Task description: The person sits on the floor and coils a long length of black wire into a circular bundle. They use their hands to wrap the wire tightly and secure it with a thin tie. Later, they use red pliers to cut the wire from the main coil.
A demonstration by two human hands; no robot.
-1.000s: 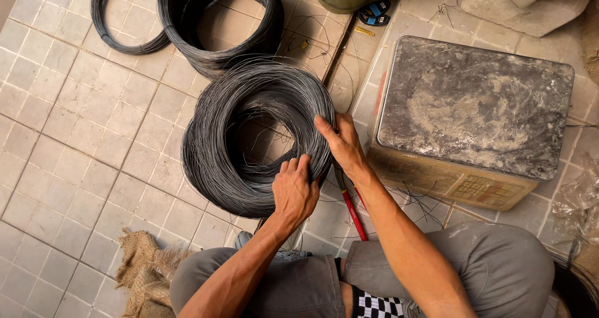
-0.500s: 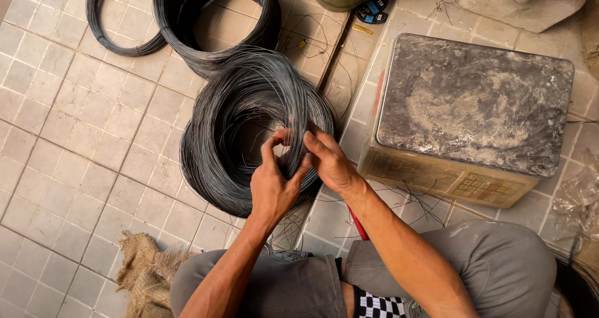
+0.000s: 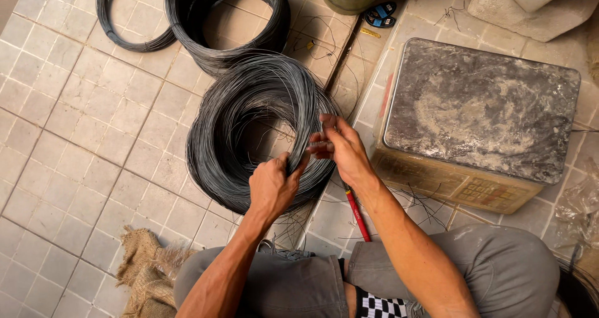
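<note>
The left hand [image 3: 272, 187] has its grip clenched around strands on the near side of the wire coil [image 3: 256, 131]; the right hand [image 3: 345, 149] pinches a strand beside it. The coil lies on the tiled floor [image 3: 75, 137]. Right of it stands a metal box [image 3: 480, 112]; 2 more coils [image 3: 231, 18] lie farther off.

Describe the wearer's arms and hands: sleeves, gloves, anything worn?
Both arms are bare from the frame edge to the fingers: no sleeves in view. The left hand and right hand have no gloves, and no rings, watch or wristbands are visible. No markings or tape show. Below them, grey trousers cover the knees.
</note>
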